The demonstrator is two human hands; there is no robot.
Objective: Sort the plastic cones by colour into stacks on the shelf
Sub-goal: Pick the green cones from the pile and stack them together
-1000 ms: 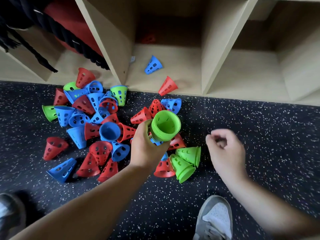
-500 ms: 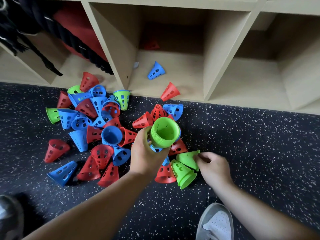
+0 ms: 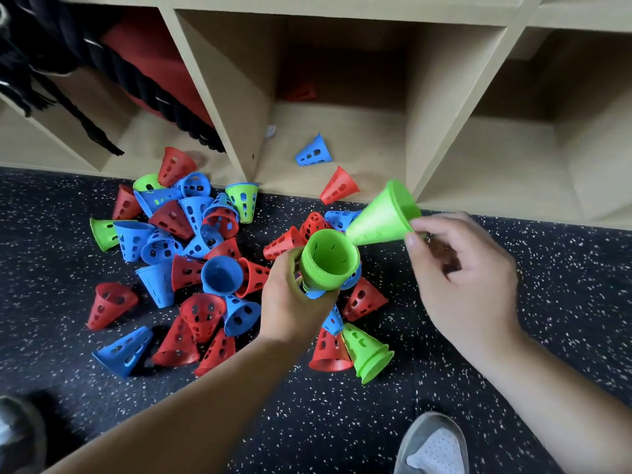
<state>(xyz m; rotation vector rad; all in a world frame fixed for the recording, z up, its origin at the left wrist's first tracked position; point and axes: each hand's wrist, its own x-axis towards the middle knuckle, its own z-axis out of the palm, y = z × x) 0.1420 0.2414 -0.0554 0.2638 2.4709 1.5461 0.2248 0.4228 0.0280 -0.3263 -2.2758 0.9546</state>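
Right hand (image 3: 458, 271) came up off the floor (image 3: 547, 302) pinching a green cone (image 3: 383, 217) by its rim, tip right at the green stack (image 3: 330, 265)'s mouth. Shelf (image 3: 342, 131) has a blue cone (image 3: 314, 152) lying in it, mixed pile (image 3: 191, 254) sits out front, left hand (image 3: 290, 302) is wrapped around the stack.

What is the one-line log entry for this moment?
left hand: holds green stack | right hand: pinches green cone | cone not yet nested
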